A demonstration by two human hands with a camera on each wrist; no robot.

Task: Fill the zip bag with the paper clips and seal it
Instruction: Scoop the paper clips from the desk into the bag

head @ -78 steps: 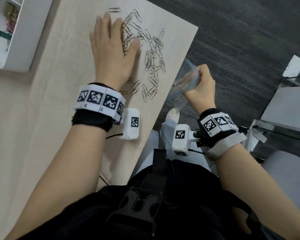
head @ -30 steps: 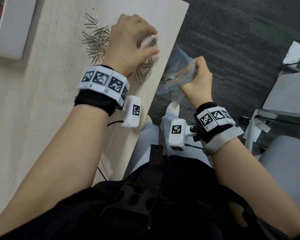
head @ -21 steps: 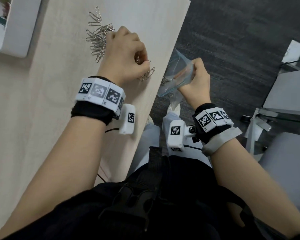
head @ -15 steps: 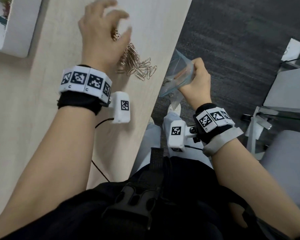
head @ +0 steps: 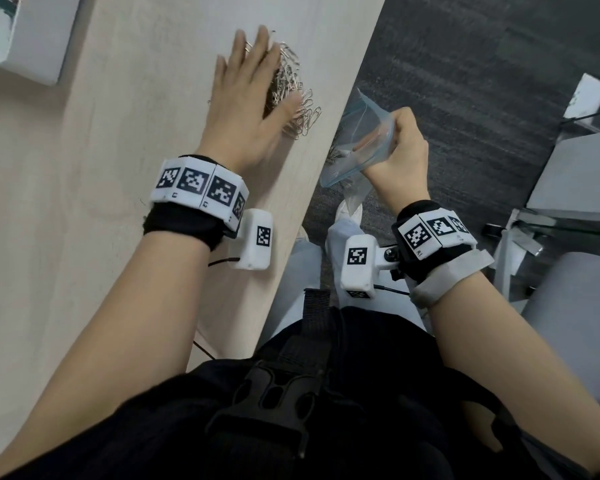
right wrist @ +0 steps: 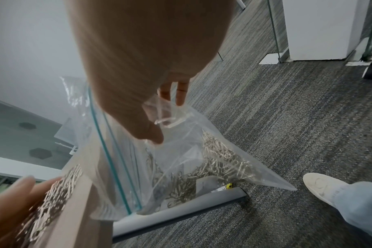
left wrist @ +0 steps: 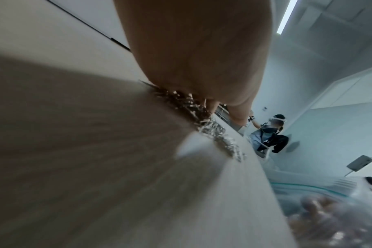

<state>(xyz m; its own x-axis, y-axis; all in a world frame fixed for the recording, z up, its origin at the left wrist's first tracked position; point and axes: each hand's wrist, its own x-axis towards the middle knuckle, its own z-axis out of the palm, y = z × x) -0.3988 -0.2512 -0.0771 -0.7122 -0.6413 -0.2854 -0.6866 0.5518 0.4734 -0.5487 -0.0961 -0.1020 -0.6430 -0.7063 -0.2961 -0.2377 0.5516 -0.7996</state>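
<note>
L hand (head: 248, 102) flat, fingers straight, pressed against paper clips (head: 291, 95) heaped on table (head: 118, 168) near its edge. R hand (head: 400, 150) grips zip bag (head: 357, 133) — mouth open just off table edge, w/ clips already inside at bottom.

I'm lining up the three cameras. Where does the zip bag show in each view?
Head: the zip bag sits right of centre, off the table edge, gripped by the right hand.
Left wrist: bottom right corner, blurred.
Right wrist: centre, clips inside.
Shared landmark: the table edge.
</note>
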